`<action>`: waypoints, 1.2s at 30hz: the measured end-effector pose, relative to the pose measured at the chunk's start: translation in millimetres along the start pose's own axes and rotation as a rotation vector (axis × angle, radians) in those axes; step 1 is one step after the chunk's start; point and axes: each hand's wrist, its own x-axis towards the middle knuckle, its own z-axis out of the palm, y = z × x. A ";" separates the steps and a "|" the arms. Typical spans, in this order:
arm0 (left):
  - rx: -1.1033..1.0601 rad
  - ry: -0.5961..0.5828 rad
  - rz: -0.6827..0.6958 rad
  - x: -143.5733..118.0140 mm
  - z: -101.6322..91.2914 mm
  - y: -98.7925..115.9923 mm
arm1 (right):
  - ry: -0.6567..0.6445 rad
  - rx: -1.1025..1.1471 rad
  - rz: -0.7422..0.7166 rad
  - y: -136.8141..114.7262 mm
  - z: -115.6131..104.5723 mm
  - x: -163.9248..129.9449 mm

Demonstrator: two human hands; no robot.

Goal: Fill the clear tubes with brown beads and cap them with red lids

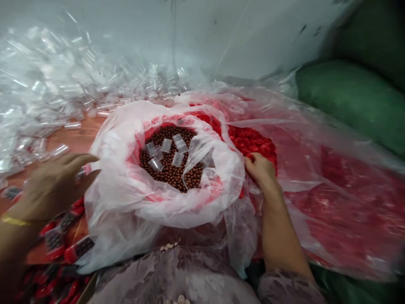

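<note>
Right now the right hand [260, 168] is down at the near edge of the red caps [253, 141], the loose pile lying in the big clear bag [316, 126] on the right. Its fingers are curled in among the caps, so I cannot tell whether they pinch one. Those caps lie just far and right of the fingertips, touching them; too small and blurred to give a long axis.

Over on the left, the left hand [55, 185] hovers low, fingers held loosely together and pointing right, thumb a little apart, tips just beside the rolled rim of the white bag [164, 202]. That bag sits between the two hands, mouth open upward, holding small brown beads [171, 171] with several clear tubes [166, 145] lying on top. The right hand is plainly nearer the caps; the left is nearer the bag rim.

Below the left hand, filled red-capped tubes [63, 240] lie on an orange-brown table [72, 139]. Far left, a heap of empty clear tubes [47, 84] against a pale wall [221, 33]; far right, green sacks [354, 97].
</note>
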 end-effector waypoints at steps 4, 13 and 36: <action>-0.098 -0.214 0.290 61.5 12.5 77.2 | 0.264 0.641 -0.063 -31.2 -11.5 -13.9; -0.393 -0.643 -0.060 152.6 100.2 150.3 | 0.523 0.803 -0.376 -107.6 5.6 -64.2; -1.211 -0.829 0.420 127.7 102.7 127.5 | 0.787 0.339 -0.434 -86.0 20.3 -56.3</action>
